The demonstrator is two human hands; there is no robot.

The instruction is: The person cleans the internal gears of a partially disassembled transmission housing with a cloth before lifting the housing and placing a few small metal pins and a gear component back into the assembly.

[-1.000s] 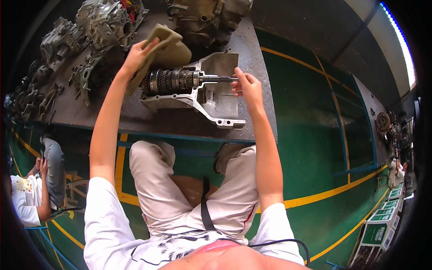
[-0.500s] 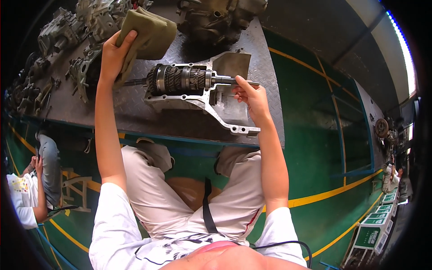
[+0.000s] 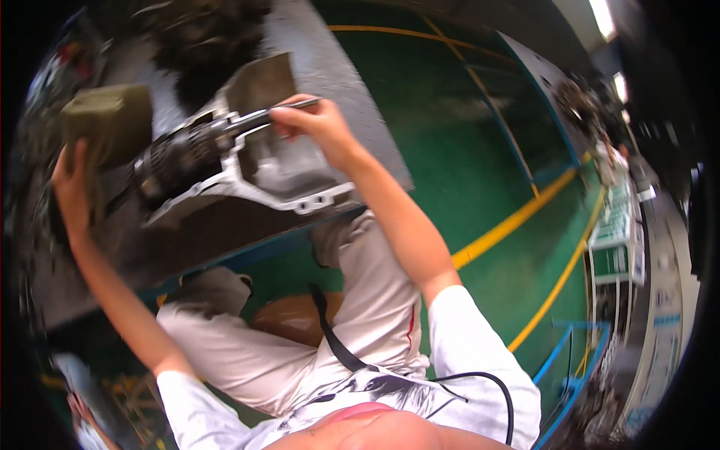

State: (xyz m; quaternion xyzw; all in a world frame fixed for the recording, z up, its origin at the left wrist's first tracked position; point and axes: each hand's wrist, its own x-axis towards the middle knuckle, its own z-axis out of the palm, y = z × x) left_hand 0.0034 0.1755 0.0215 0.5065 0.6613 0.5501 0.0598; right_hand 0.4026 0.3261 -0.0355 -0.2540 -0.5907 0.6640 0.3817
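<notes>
A dark, ribbed gear shaft [image 3: 180, 157] lies in a pale metal housing [image 3: 300, 180] on the workbench [image 3: 330, 82] — right hand [image 3: 319, 124] pinching its slim end, left hand [image 3: 71, 187] gripping an olive cloth [image 3: 105, 124] beside it.

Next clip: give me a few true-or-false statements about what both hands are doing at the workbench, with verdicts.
1. The right hand grips the thin steel shaft sticking out of the dark gear cluster. True.
2. The left hand is empty. False: it holds an olive-green folded cloth.
3. The gear cluster lies in a pale cast-metal housing. True.
4. The housing sits on the green floor. False: it rests on the grey metal workbench.
</notes>
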